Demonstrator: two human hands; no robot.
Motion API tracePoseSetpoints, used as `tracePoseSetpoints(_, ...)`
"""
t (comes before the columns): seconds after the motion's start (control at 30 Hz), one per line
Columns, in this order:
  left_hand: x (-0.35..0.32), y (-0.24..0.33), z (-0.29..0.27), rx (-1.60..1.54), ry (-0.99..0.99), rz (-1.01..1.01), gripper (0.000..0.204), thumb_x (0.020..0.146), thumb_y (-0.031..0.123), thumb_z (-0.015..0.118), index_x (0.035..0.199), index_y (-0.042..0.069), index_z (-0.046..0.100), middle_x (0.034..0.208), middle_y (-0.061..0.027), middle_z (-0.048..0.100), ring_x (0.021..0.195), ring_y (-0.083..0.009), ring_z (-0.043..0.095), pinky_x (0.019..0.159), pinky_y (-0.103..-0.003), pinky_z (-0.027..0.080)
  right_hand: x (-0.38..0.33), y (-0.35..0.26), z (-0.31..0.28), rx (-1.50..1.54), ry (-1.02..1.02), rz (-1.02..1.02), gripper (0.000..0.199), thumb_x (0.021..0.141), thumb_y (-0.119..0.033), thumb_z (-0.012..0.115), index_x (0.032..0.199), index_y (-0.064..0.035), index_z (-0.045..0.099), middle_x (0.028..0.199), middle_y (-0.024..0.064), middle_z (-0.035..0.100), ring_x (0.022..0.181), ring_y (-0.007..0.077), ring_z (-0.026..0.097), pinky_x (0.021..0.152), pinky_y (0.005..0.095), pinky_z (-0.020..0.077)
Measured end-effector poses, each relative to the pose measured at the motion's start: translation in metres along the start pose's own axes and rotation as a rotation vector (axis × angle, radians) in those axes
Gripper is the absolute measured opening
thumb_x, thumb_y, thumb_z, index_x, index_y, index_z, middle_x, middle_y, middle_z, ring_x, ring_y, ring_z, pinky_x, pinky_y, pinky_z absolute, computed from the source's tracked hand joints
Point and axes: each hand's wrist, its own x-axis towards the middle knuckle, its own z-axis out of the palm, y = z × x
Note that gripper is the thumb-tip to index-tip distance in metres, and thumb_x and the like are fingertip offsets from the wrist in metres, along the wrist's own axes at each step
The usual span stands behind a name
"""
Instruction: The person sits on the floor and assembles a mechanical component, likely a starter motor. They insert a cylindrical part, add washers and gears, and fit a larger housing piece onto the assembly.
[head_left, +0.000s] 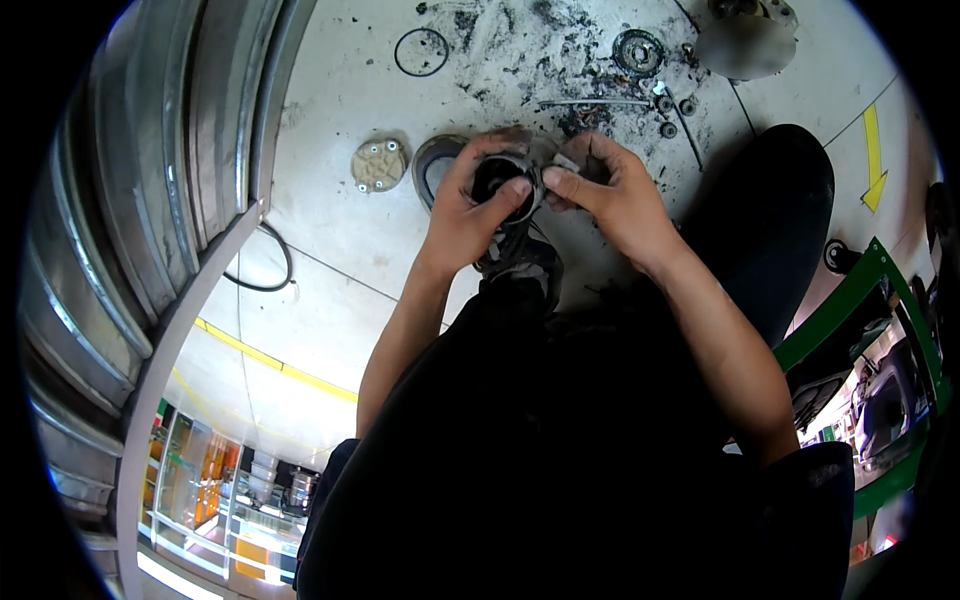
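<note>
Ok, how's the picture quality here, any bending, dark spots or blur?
Head view throughout: the ribbed metal looks strongly bowed; the hollow part in the left hand is dark inside; the trousers lose nearly all detail; the round grey thing upper right looks blurred.

Your hands: two, left hand point(462, 205) and right hand point(622, 198). In your grip, one hollow round part point(536, 188). Left of grip: one round cover point(380, 165), one black hose loop point(289, 262) nearer you. Beyond, leftward: one thin ring point(421, 74). Beyond, rightward: one ringed disc point(638, 52), two thin rods point(595, 102), three small round pieces point(668, 130). Far right: one yellow arrow point(873, 150).
</note>
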Motion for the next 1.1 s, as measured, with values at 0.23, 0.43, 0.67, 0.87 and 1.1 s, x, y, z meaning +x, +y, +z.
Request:
tracePoseSetpoints(0.23,0.004,-0.010,-0.008,-0.063,-0.061,0.095,0.048,0.078,0.008,0.078,0.120,0.003,0.055,0.127,-0.0095,0.055,0.120,-0.0203,0.053,0.100,-0.033,0.043,0.010,-0.002,-0.001,0.012,-0.037,0.071,0.028,0.089,-0.016,0.073,0.105,0.0023,0.058,0.088,0.0070,0.065,0.077,0.0129,0.062,0.071,0.0269,0.0522)
tracePoseSetpoints(0.43,0.007,-0.010,-0.001,0.292,-0.038,0.170,0.067,0.066,0.018,0.087,0.122,0.004,0.054,0.122,-0.0128,0.056,0.117,-0.0255,0.056,0.098,-0.037,0.045,0.013,0.001,-0.009,0.110,-0.050,0.101,0.027,0.090,-0.013,0.070,0.109,0.0026,0.059,0.091,0.0086,0.065,0.083,0.0132,0.062,0.073,0.0284,0.0525)
tracePoseSetpoints(0.67,0.014,0.007,0.036,0.536,0.084,0.239,0.062,0.065,0.018,0.086,0.117,0.003,0.056,0.113,-0.0123,0.060,0.103,-0.0253,0.062,0.090,-0.035,0.049,-0.015,-0.016,-0.016,-0.295,0.237,-0.167,0.038,0.085,-0.016,0.076,0.114,0.0018,0.060,0.093,0.0076,0.063,0.084,0.0141,0.061,0.072,0.0273,0.0502)
tracePoseSetpoints(0.87,0.017,0.006,0.038,0.566,0.096,0.287,0.059,0.064,0.018,0.085,0.114,0.003,0.057,0.110,-0.0126,0.060,0.101,-0.0273,0.062,0.087,-0.036,0.049,-0.025,-0.017,-0.017,-0.616,0.303,-0.369,0.028,0.085,-0.014,0.076,0.104,0.0036,0.067,0.081,0.0106,0.067,0.072,0.0121,0.063,0.068,0.0266,0.0507)
tracePoseSetpoints(1.1,0.016,0.003,0.035,0.564,0.069,0.292,0.060,0.066,0.022,0.083,0.115,0.003,0.055,0.112,-0.0154,0.056,0.104,-0.0340,0.059,0.086,-0.041,0.050,-0.019,-0.018,-0.018,-0.464,0.269,-0.204,0.022,0.089,-0.014,0.070,0.099,0.0051,0.068,0.075,0.0067,0.068,0.068,0.0074,0.060,0.065,0.0243,0.0492)
